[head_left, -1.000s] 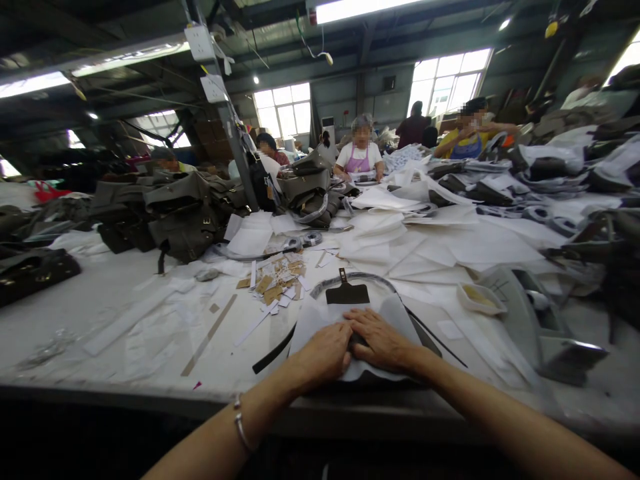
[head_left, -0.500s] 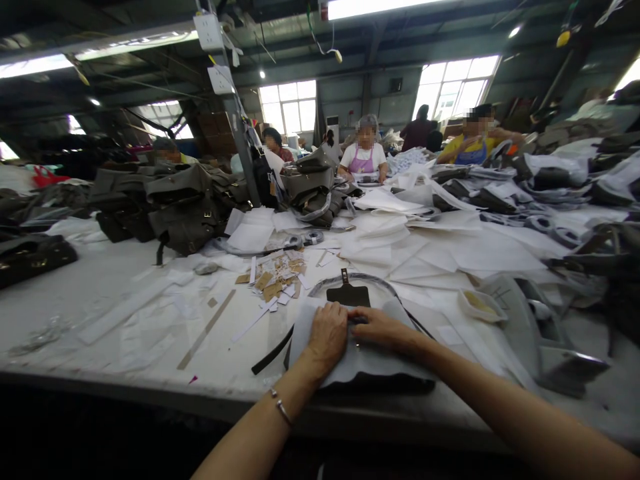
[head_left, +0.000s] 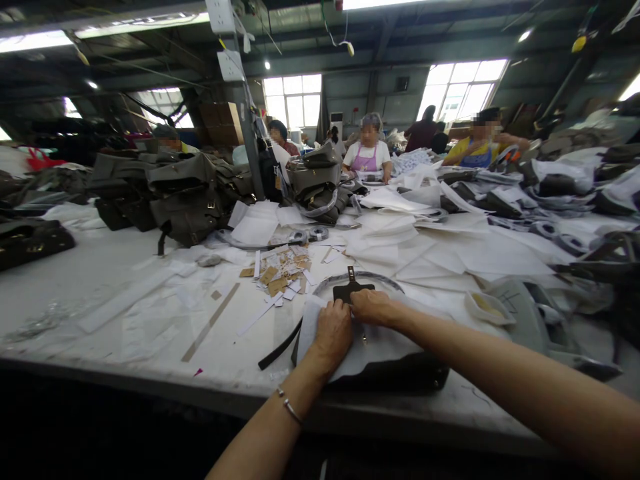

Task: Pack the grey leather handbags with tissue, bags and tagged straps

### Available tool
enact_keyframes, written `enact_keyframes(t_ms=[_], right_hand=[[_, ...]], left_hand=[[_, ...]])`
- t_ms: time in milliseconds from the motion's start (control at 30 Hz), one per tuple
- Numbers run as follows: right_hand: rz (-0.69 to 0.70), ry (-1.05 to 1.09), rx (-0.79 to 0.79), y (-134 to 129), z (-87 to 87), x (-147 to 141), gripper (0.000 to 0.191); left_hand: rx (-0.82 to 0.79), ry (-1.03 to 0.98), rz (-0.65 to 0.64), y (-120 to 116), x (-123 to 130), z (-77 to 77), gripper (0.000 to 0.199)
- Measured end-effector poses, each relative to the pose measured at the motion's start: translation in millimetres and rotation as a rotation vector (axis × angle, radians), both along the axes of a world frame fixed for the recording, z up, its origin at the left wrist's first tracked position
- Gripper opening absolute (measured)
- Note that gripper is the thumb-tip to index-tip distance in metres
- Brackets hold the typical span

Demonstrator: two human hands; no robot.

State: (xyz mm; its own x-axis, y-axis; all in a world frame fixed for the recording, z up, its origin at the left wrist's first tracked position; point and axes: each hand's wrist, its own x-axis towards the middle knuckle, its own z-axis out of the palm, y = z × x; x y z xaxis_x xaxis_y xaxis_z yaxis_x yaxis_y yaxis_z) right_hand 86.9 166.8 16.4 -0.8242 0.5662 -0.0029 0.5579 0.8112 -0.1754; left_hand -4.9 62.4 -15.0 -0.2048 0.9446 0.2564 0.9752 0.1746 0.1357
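Observation:
A dark bag [head_left: 400,377] lies in front of me at the table's near edge, with a thin white sheet [head_left: 385,347] spread over it. My left hand [head_left: 334,333] is closed at the sheet's upper edge, its fingers curled over the sheet. Beside it, my right hand [head_left: 374,308] is closed at the lower edge of a dark tab [head_left: 345,291] that carries a small metal clasp; what its fingertips hold is hidden. A wrapped handle [head_left: 395,284] arches behind the tab. From under the sheet's left side a dark strap [head_left: 280,350] sticks out.
Paper tags [head_left: 283,275] lie scattered beyond the bag, and a flat strip [head_left: 210,323] lies to the left. White sheets [head_left: 450,250] are heaped behind. On the right stand a small tray [head_left: 487,310] and a grey device [head_left: 530,310]. Several co-workers sit across the table near piled bags [head_left: 185,193].
My right hand has moved up onto the dark tab's lower edge, its fingers now curled in. A metal fitting and more of the bag's dark lower edge now show. The view has shifted slightly.

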Motion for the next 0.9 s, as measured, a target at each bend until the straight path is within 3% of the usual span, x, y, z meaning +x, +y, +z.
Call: enact_keyframes(t_ms=[167,300,500,700,900], right_hand=[[-0.077,0.038,0.151,-18.9,-14.4,16.6,0.029],[-0.058,0.156,0.195,-17.9,-20.4,25.6,0.037],[-0.046,0.191,0.145,-14.2,-23.1,25.6,0.041],[-0.122,0.123,0.142,-11.8,-20.9,27.3,0.046],[-0.103,0.098,-0.062,-8.5,-12.8,25.6,0.052]], left_hand=[[0.043,-0.029,-0.014,-3.8,-4.3,-3.3,0.020],[0.072,-0.031,-0.038,-6.0,-1.7,-4.7,0.017],[0.024,-0.052,0.022,-2.5,-0.9,-5.8,0.019],[-0.015,-0.053,0.000,1.0,-4.8,4.2,0.027],[-0.068,-0.058,-0.051,7.2,-7.6,8.6,0.034]])
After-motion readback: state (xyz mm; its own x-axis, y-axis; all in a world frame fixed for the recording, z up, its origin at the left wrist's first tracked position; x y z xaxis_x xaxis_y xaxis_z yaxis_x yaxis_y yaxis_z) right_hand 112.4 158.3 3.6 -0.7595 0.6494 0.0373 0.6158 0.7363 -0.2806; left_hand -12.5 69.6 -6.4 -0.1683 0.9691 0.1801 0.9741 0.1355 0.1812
